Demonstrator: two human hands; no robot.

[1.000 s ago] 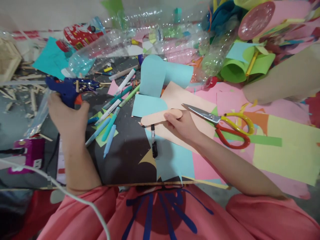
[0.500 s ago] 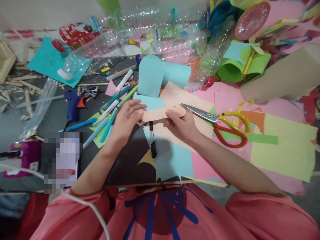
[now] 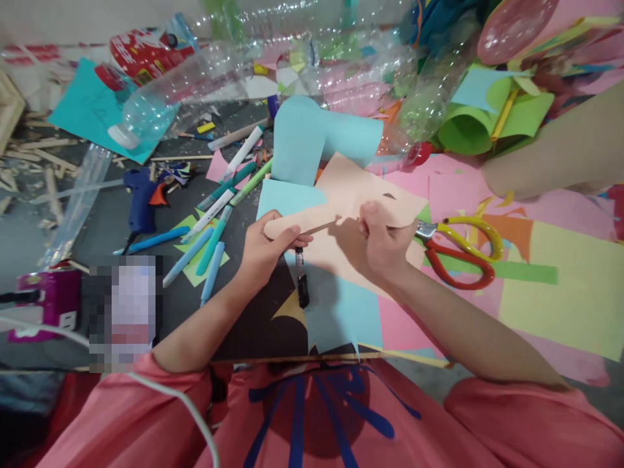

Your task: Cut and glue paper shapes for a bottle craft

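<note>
My left hand (image 3: 269,246) is closed on a strip of peach paper (image 3: 305,221), the thumb on top and fingers beneath. The strip reaches right toward my right hand (image 3: 386,242), whose fingers are curled in; what they hold, if anything, is hidden. Under both hands lies a larger peach paper sheet (image 3: 341,179) with a small dark slit at its right. Scissors (image 3: 468,253) with one yellow and one red handle rest right of my right hand, their blades mostly covered. A black marker (image 3: 302,286) lies below my left hand on light blue paper (image 3: 341,318).
Several markers (image 3: 209,211) and a blue glue gun (image 3: 140,198) lie at left, near a blurred-out phone-like object (image 3: 134,305). Clear plastic bottles (image 3: 160,104) line the back. A rolled light blue paper (image 3: 299,140) stands behind. A brown cardboard tube (image 3: 560,149) is at right.
My left hand has closed on the strip's left end. My right hand has left the strip's right end, moved right and curled, now covering the scissor blades.
</note>
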